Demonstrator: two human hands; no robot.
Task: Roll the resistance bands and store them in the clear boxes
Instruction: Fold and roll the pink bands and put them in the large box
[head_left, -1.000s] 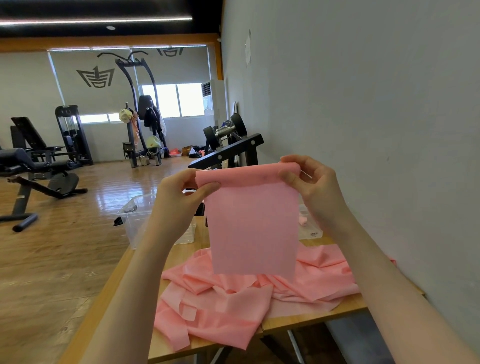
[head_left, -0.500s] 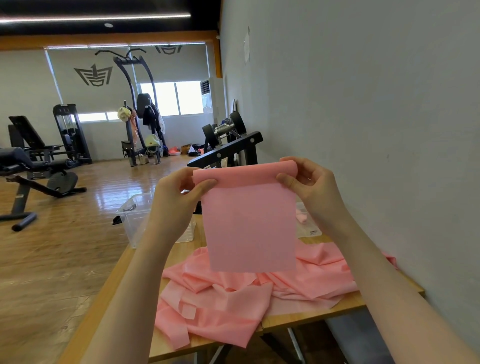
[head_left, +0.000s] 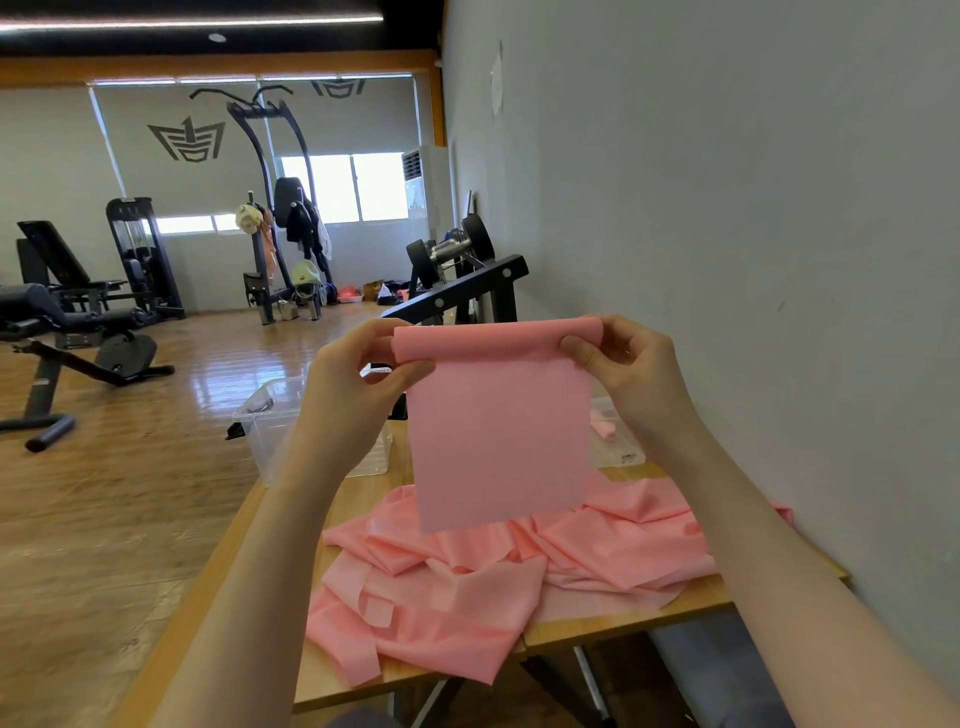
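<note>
Overhead, held above the wooden table (head_left: 691, 605): pink resistance band (head_left: 498, 441), matte, smooth, top edge rolled into a tight tube, loose tail hanging flat. Left hand (head_left: 358, 384) pinches the roll's left end, thumb in front; right hand (head_left: 631, 371) pinches the right end. Beneath, pile of pink bands (head_left: 483, 587) lies crumpled on the table. Two clear boxes at the far edge: left clear box (head_left: 270, 415), right clear box (head_left: 621, 441) holding a small pink roll (head_left: 602, 429).
</note>
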